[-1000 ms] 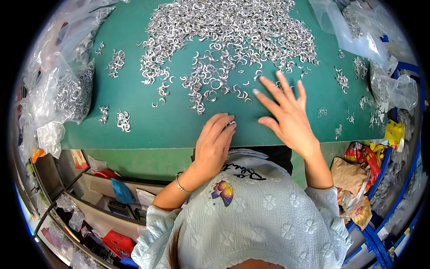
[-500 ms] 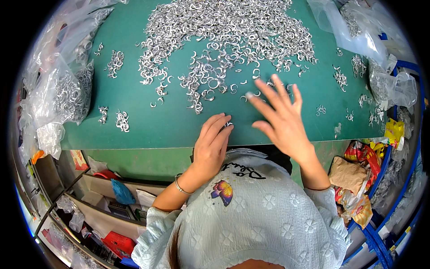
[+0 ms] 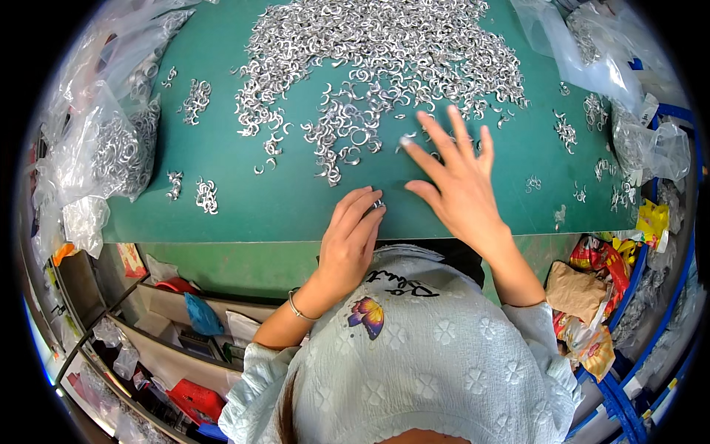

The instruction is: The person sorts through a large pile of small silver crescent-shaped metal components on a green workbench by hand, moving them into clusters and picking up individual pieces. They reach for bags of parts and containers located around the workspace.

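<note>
A large heap of small silvery curved metal pieces covers the far middle of the green table. A looser cluster of the same pieces spreads towards me from it. By the table's near edge, my left hand is curled closed, and a bit of shiny metal pieces shows at its fingertips; how many it holds is hidden. My right hand is open with fingers spread, reaching over a few loose pieces just in front of the heap. Its fingertips partly cover them.
Small separate groups of pieces lie at the left and right of the table. Clear plastic bags of metal pieces stand at the left and right edges. Shelving with a red box is low left; a brown package is low right.
My right hand has shifted slightly left and away from me, its fingers still spread over the loose pieces. My left hand has stayed almost in place, curled. The whole view has shifted slightly.
</note>
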### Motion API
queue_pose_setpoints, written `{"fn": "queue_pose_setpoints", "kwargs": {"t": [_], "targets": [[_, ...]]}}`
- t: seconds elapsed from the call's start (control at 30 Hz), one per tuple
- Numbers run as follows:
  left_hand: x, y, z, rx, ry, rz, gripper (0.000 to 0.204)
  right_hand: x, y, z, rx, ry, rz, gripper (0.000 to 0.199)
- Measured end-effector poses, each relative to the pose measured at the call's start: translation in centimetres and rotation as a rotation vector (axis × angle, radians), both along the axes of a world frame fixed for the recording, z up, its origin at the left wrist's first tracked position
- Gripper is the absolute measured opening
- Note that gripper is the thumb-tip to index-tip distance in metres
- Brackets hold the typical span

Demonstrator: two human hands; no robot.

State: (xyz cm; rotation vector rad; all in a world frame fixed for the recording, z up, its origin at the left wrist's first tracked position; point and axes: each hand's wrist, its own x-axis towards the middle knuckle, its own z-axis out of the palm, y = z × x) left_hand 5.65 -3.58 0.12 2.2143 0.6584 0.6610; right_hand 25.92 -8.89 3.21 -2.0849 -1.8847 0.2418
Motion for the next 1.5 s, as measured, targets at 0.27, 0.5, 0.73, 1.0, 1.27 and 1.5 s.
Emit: {"fn": "queue_pose_setpoints", "kwargs": {"t": [0.27, 0.5, 0.73, 1.0, 1.27, 1.5], "targets": [[0.3, -0.1, 0.3, -0.021, -0.012, 0.040, 0.027, 0.0, -0.2, -0.2, 0.008, -0.054, -0.083, 0.054], [0.1, -0.2, 0.0, -0.011, -0.027, 0.051, 0.029, -0.4, -2.0, 0.8, -0.117, -0.068, -0.012, 0.060], [0.6, -0.3, -0.2, 0.018, -0.027, 0.018, 0.037, -1.7, -3.6, 0.9, -0.159, 0.175, 0.166, 0.063], [0.8, -0.1, -0.1, 0.098, 0.085, -0.117, 0.037, -0.4, 0.3, -0.4, -0.067, 0.018, 0.075, 0.060], [0.3, -0.3, -0.2, 0.003, -0.039, -0.001, 0.023, 0.2, 1.3, -0.1, 0.047, 0.010, -0.022, 0.061], [-0.3, -0.6, -0.7, -0.016, -0.048, 0.060, 0.026, -1.1, 0.3, -0.6, -0.079, -0.024, 0.039, 0.065]]}}
